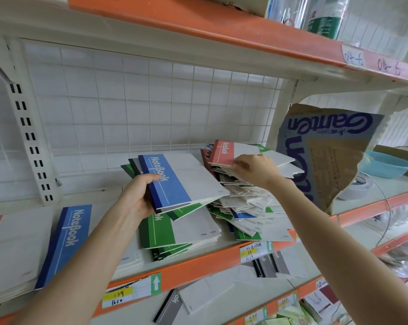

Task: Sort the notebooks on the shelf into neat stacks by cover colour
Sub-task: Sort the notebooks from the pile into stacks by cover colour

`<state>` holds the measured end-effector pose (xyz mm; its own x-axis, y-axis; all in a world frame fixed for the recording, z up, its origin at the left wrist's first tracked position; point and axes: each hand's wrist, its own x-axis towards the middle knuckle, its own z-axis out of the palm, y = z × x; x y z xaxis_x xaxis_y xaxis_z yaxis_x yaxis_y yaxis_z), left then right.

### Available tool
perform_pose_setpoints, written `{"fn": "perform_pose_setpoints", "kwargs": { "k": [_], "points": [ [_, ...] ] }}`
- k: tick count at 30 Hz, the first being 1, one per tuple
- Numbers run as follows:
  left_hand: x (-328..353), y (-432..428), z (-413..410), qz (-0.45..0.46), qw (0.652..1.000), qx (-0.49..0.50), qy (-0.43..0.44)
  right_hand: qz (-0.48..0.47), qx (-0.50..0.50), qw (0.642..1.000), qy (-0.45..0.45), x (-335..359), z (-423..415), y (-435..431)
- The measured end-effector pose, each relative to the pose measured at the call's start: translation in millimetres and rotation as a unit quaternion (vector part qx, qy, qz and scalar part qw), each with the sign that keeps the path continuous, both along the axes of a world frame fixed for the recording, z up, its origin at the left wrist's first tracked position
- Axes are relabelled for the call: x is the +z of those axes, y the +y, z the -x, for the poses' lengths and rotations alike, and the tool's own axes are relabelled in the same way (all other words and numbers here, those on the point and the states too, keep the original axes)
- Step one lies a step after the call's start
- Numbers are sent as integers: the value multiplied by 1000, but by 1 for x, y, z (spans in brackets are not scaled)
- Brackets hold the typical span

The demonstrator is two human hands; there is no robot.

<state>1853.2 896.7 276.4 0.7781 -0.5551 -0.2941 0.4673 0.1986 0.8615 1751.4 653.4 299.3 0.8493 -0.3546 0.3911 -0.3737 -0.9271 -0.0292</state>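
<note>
Left hand (139, 195) grips a mixed bundle (174, 181), blue cover on top, above the green stack (174, 233). Right hand (254, 168) pinches the edge of a red notebook (224, 152) atop the jumbled pile (249, 207) on the shelf (198, 261). A blue stack (67, 240) lies sorted at left. Judging by that large pile, roughly half remains.
</note>
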Motion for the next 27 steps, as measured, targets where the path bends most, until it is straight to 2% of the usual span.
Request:
{"fn": "perform_pose_setpoints", "kwargs": {
  "k": [3, 8, 10, 13, 16, 19, 21, 23, 27],
  "points": [
    [-3, 2, -1, 13, 1000, 9, 6, 62, -6, 998, -6, -1, 1, -3],
    [-4, 1, 2, 18, 1000, 10, 11, 78, 14, 995, -52, -2, 3, -7],
    [-4, -2, 3, 24, 1000, 11, 15, 61, 70, 993, -67, -3, 10, 1],
    [-4, -8, 6, 41, 999, 2, 19, 30, 213, 971, -101, -4, 21, 25],
    [-2, -15, 10, 56, 998, -17, 25, 26, 305, 950, -66, -11, 28, 53],
    [-3, -19, 13, 26, 999, -25, 26, 3, 349, 937, -34, -17, 31, 72],
    [-5, -19, 13, 9, 1000, -22, 17, -40, 336, 941, -24, -14, 32, 71],
    [-6, -18, 11, 6, 1000, -14, 25, -93, 274, 956, -42, -8, 32, 60],
    [-4, -14, 8, 4, 1000, -4, 30, -128, 37, 986, -102, 10, 29, 29]
  ]
}}
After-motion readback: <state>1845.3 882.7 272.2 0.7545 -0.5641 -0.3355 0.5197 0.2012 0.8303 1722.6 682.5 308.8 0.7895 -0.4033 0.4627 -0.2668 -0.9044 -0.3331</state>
